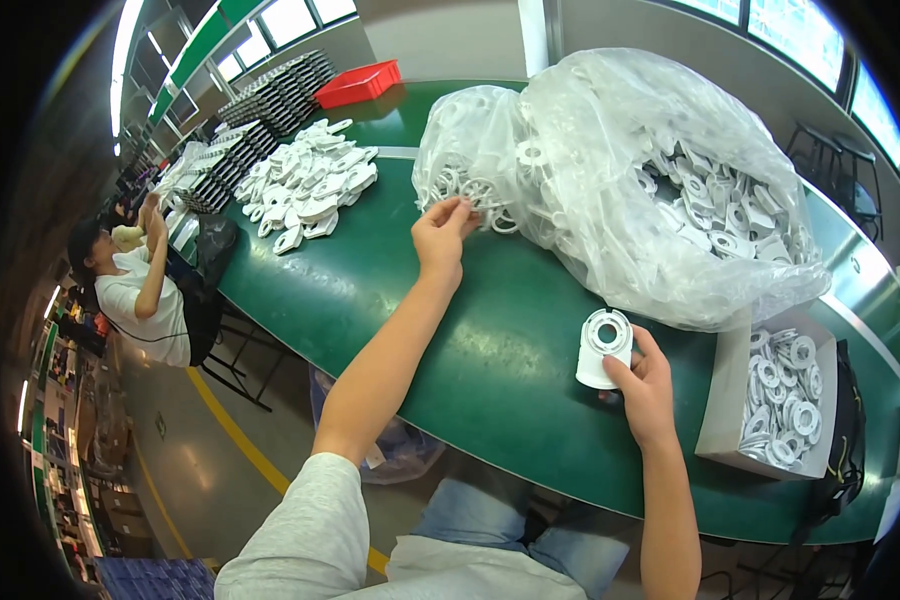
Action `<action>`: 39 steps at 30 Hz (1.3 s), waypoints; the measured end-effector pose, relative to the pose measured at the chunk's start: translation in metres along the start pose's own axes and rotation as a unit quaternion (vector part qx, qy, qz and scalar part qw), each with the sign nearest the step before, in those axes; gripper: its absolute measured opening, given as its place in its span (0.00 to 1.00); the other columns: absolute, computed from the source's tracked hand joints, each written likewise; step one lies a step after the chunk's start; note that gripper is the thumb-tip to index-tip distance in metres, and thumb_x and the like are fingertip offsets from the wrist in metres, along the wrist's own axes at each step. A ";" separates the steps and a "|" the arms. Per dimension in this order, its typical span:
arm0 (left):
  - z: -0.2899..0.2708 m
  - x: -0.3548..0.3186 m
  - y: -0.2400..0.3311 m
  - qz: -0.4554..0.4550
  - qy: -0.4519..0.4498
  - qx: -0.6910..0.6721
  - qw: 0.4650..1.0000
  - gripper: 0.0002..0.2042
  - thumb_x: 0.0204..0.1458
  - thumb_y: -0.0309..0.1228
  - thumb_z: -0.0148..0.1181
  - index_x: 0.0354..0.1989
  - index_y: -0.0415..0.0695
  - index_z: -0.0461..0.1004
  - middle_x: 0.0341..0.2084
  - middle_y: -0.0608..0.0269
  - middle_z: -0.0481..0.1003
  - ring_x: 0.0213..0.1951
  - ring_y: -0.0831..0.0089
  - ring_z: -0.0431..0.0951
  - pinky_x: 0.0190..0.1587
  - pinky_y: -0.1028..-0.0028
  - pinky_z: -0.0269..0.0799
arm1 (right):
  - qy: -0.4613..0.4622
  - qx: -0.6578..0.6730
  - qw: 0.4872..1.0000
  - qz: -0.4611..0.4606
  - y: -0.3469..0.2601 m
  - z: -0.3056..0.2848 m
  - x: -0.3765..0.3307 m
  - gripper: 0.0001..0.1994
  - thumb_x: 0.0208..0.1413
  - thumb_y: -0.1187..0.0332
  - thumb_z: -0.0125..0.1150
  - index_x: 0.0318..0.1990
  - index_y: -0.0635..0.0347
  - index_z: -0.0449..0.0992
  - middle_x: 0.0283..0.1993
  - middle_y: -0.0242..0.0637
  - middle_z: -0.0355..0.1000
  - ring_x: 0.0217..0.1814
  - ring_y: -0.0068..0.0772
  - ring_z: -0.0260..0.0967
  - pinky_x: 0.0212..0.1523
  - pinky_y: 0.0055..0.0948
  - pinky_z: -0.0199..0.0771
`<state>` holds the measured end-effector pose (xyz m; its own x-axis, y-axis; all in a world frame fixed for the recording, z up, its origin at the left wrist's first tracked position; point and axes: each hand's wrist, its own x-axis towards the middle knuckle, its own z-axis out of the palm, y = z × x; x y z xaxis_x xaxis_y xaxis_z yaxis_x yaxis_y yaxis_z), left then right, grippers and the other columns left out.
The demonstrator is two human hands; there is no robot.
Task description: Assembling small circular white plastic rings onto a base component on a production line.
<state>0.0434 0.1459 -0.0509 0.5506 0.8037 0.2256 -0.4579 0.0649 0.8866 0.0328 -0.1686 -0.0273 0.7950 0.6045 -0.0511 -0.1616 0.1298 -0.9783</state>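
Observation:
My right hand (646, 388) grips a flat white plastic housing (592, 367) above the table's near side, thumb on its face. One end of this housing is rounded, with a circular opening in it. My left hand (440, 240) reaches to the mouth of a smaller clear plastic bag (467, 120). Its thumb and fingers are pinched at a white plastic ring (480, 192), among several others in that bag. Beside it, a large clear bag (610, 265) lies gaping, filled with white housings (725, 205) like the one in my right hand.
A carton (715, 410) of white rings stands at the right of the green table (510, 350). Loose white parts (315, 185) are heaped at the far left, near stacked dark trays (280, 90) and a red bin (358, 84). A co-worker (145, 290) sits at left.

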 end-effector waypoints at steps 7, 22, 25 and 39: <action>-0.001 -0.002 0.004 -0.046 -0.010 -0.030 0.998 0.08 0.53 0.24 0.59 0.39 0.34 0.74 0.32 0.58 0.76 0.36 0.71 0.77 0.40 0.70 0.77 | -0.005 0.007 1.000 0.007 -0.002 0.002 0.000 0.21 0.53 0.76 0.54 0.56 0.65 0.63 0.38 0.35 0.74 0.32 0.20 0.71 0.27 0.19 0.67; 0.008 -0.001 0.004 -0.002 0.041 -0.130 0.991 0.05 0.52 0.22 0.60 0.36 0.33 0.76 0.29 0.57 0.77 0.28 0.72 0.78 0.36 0.74 0.79 | -0.008 -0.003 1.000 0.004 0.000 0.001 0.000 0.20 0.54 0.76 0.54 0.56 0.64 0.63 0.37 0.35 0.75 0.32 0.21 0.71 0.26 0.20 0.67; 0.010 -0.005 0.014 0.006 -0.060 -0.037 0.997 0.05 0.52 0.20 0.60 0.36 0.32 0.76 0.30 0.56 0.77 0.30 0.71 0.79 0.35 0.74 0.79 | -0.011 -0.001 1.000 0.003 -0.001 0.001 0.000 0.20 0.54 0.76 0.54 0.55 0.64 0.63 0.37 0.35 0.75 0.32 0.21 0.71 0.26 0.19 0.67; 0.014 -0.010 0.038 0.076 -0.158 0.055 0.983 0.09 0.57 0.22 0.51 0.43 0.35 0.75 0.30 0.60 0.77 0.30 0.76 0.77 0.36 0.78 0.74 | -0.017 0.006 1.000 0.008 0.001 0.001 -0.002 0.20 0.54 0.76 0.54 0.55 0.64 0.63 0.37 0.34 0.74 0.32 0.19 0.71 0.26 0.19 0.67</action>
<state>0.0305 0.1323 -0.0133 0.6793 0.5741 0.4572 -0.4831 -0.1192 0.8674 0.0308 -0.1689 -0.0283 0.7720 0.6327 -0.0600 -0.1817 0.1292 -0.9748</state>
